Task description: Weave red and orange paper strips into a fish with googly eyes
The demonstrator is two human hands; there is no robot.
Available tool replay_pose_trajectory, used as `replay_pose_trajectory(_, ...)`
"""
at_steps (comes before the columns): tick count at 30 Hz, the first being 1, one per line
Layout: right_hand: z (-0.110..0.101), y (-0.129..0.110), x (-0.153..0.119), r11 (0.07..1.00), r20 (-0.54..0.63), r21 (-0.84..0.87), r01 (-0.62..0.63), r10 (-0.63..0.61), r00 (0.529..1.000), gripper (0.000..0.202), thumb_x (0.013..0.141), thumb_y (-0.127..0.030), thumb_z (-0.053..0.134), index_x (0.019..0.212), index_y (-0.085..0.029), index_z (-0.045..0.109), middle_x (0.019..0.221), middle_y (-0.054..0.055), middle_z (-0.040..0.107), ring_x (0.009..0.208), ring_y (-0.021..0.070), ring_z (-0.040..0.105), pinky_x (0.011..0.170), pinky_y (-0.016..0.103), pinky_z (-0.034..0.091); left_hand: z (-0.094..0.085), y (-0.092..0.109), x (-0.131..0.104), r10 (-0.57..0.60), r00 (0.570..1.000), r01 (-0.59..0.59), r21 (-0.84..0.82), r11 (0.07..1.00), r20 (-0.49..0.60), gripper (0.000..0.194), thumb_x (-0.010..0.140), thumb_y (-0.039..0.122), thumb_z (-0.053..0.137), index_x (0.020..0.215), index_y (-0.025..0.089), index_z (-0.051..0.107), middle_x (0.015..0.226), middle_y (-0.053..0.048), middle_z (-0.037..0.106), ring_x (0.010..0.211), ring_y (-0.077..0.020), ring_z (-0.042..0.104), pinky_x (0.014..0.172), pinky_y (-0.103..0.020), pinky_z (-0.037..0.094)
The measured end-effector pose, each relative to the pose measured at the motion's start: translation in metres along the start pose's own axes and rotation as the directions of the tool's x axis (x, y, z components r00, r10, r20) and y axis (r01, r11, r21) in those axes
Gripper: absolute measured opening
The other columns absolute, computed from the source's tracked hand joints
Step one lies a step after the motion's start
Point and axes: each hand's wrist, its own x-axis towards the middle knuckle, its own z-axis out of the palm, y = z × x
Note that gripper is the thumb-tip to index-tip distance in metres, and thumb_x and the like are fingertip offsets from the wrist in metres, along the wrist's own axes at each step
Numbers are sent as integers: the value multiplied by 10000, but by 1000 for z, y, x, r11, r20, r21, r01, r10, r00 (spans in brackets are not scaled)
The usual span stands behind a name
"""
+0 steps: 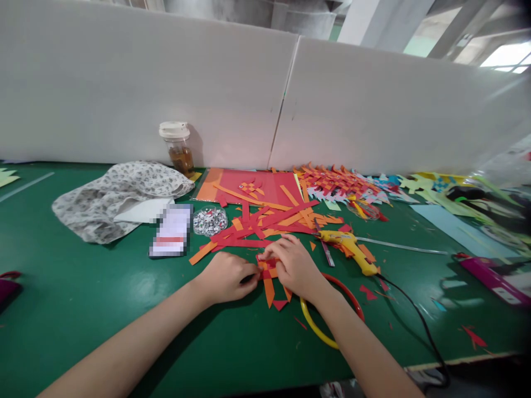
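Note:
A small weave of red and orange paper strips (266,273) lies between my two hands near the middle of the table. My left hand (230,277) is closed, thumb and fingers pinching its left edge. From the right, my right hand (293,266) bends its fingers over the weave's upper part, hiding some of it. Loose strip ends point towards me, with a red scrap (280,304) beside them. Under my right forearm lies a red and yellow loop (312,323), partly hidden. A yellow glue gun (348,247) rests right of my right hand, near a slim cutter (327,251).
Red and orange paper strips (249,226) are heaped beyond my hands. Behind them lie red sheets (274,185) and woven paper fish (332,179). Left are a phone (172,229), a dish of googly eyes (210,220), patterned cloth (112,199) and a lidded cup (180,149). The gun's cord (415,318) trails right.

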Motion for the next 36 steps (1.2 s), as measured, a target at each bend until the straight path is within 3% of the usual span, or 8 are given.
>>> replay_pose_trajectory(11, -1, -1, -1, 999, -4, 46, -14, 14, 1000, 374, 623, 45, 369, 863, -219, 481, 867, 0, 638, 840, 172, 543, 979, 414, 288, -2, 1, 0, 6, 1000, -6, 1, 1000, -6, 208, 814, 243, 470, 851, 219, 673, 643, -6, 679, 556, -139, 619, 473, -235, 331)
replay_pose_trajectory(19, -2, 5, -3, 986, -25, 117, -120, 123, 992, 373, 621, 27, 385, 874, -217, 510, 874, 20, 644, 895, 203, 527, 849, 375, 390, -2, 2, 1, 27, 999, -27, -4, 1000, -16, 203, 822, 230, 459, 809, 209, 661, 643, -1, 676, 556, -130, 617, 478, -237, 338)
replay_pose_trajectory(28, -4, 3, -2, 981, -40, 169, -91, 99, 994, 385, 621, 29, 379, 889, -220, 499, 891, 18, 666, 887, 209, 541, 879, 401, 359, -1, 0, 0, 21, 1000, -20, 13, 1000, -15, 206, 823, 243, 464, 835, 220, 669, 629, 1, 672, 545, -134, 612, 470, -240, 329)
replay_pose_trajectory(36, -3, 2, -1, 991, -15, 105, -82, 84, 996, 364, 610, 26, 377, 853, -218, 492, 837, -11, 653, 799, 161, 557, 916, 384, 339, -2, 2, 1, 23, 999, -23, -8, 1000, -35, 204, 822, 224, 460, 813, 213, 663, 643, 3, 675, 548, -123, 614, 469, -231, 345)
